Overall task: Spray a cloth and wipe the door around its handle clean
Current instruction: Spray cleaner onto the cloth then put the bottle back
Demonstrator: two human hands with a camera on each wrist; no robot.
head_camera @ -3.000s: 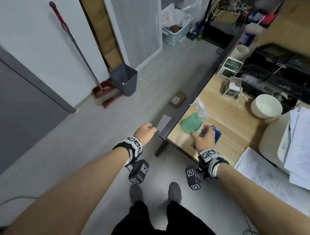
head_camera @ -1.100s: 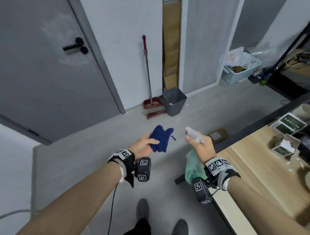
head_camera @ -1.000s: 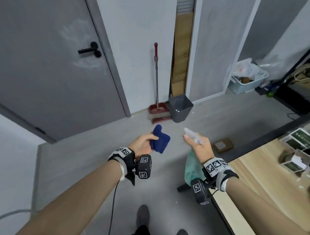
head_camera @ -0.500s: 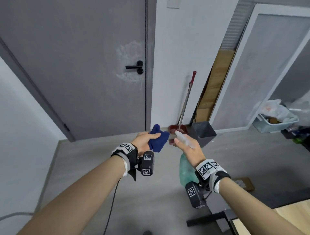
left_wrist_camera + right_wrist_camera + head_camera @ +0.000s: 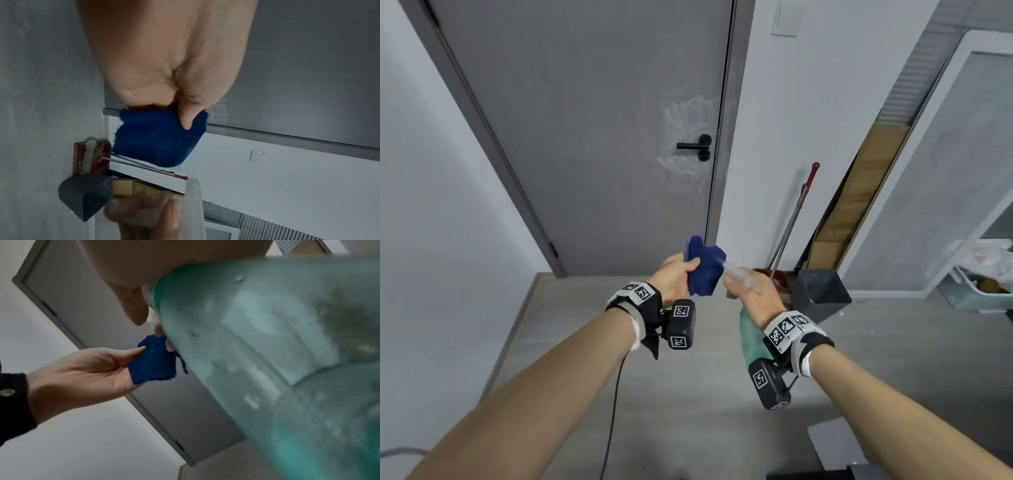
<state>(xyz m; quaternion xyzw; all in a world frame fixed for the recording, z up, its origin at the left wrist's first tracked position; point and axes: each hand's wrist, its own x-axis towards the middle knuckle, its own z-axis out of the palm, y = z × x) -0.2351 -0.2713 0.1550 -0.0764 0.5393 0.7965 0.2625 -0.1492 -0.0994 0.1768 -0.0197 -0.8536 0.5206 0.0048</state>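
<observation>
My left hand pinches a small blue cloth between thumb and fingers at waist height; the cloth hangs from the thumb in the left wrist view. My right hand grips a green spray bottle by its neck, and the clear nozzle points at the cloth from a few centimetres away. The bottle fills the right wrist view, with the cloth beyond it. Straight ahead stands a grey door with a black lever handle. White smears surround the handle.
A red broom and dustpan lean on the white wall right of the door, next to a dark bin. Cardboard sheets stand in a gap further right. A pale crate sits on the floor at far right.
I have turned from the desk to face the door, which is now centred and closer. The cloth and bottle came off the desk, and the nozzle has closed in on the cloth.
</observation>
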